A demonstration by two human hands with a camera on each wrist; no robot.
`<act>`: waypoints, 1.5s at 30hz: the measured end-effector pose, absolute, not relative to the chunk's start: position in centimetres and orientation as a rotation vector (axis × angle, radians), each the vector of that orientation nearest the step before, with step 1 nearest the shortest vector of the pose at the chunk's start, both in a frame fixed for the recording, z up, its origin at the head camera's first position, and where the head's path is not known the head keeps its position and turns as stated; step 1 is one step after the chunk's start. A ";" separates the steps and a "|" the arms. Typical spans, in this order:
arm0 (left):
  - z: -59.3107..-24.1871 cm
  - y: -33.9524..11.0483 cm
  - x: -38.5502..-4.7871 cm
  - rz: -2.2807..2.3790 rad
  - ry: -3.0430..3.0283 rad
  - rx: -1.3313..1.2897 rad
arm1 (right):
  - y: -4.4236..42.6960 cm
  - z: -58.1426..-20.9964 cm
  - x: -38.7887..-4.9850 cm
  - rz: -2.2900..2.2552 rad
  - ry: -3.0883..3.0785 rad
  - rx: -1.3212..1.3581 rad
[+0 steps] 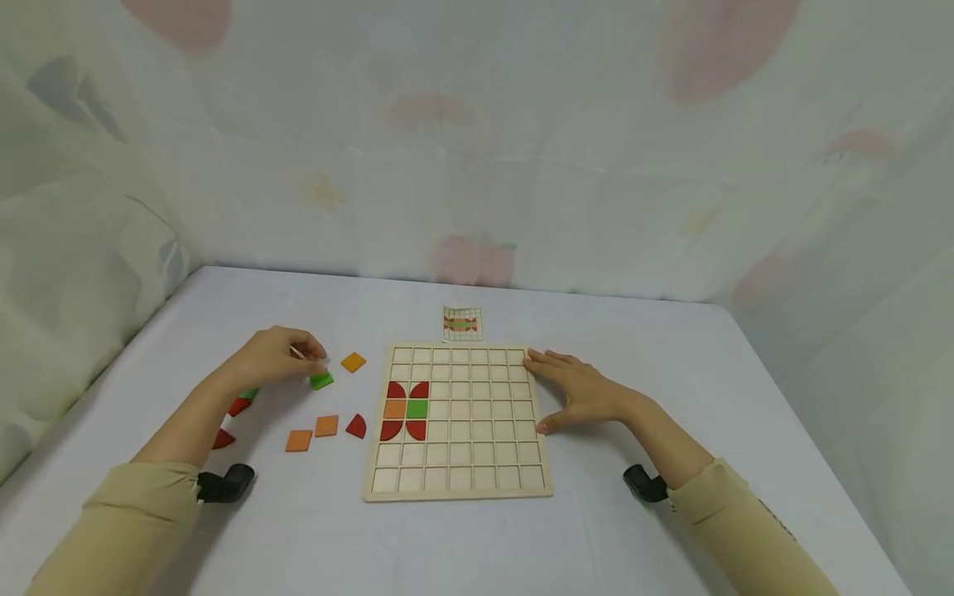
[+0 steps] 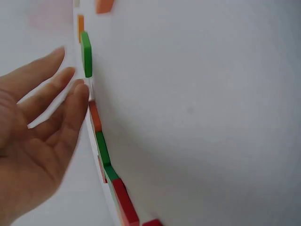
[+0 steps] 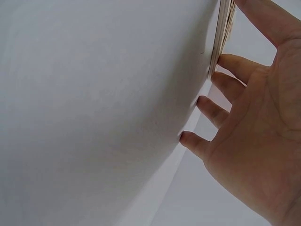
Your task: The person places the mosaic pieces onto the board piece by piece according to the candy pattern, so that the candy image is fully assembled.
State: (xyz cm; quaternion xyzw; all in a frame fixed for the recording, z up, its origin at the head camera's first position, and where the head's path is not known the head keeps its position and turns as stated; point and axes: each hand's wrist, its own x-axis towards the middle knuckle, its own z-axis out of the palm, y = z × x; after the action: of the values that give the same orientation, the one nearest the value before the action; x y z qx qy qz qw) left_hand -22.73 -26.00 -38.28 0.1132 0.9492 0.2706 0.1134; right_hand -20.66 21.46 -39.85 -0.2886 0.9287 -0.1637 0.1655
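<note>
The gridded board [image 1: 462,430] reaches nearest the person on the surface [image 1: 313,530], with two orange tiles [image 1: 299,440] to its left. Farther off, the right hand [image 1: 581,393] has its fingers spread at the board's right edge, gripping nothing. Then comes the green tile [image 1: 321,381], left of the board and just beside the fingertips of the left hand [image 1: 274,358], which is loosely bent and seems to hold nothing. That tile should be light, stiff and perhaps slippery, best pinched by opposite edges; seemingly square, it shows no clear long axis, its sides askew to the grid. Farthest lies the pattern card [image 1: 463,324]
</note>
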 end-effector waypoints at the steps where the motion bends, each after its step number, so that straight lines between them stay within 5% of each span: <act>1: -38.5 -26.3 -22.8 0.786 2.778 0.321 | 21.5 -39.9 -20.7 -0.468 2.645 -0.821; 45: -39.1 -25.2 -22.3 0.862 2.792 0.397 | 21.3 -39.8 -20.6 -0.450 2.657 -0.805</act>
State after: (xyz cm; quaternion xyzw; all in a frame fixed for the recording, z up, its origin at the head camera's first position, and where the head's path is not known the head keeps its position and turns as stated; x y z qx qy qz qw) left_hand -22.33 -25.23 -39.12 0.1339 0.9424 0.2910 0.0964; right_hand -20.59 21.30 -39.85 -0.2824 0.9319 -0.1580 0.1637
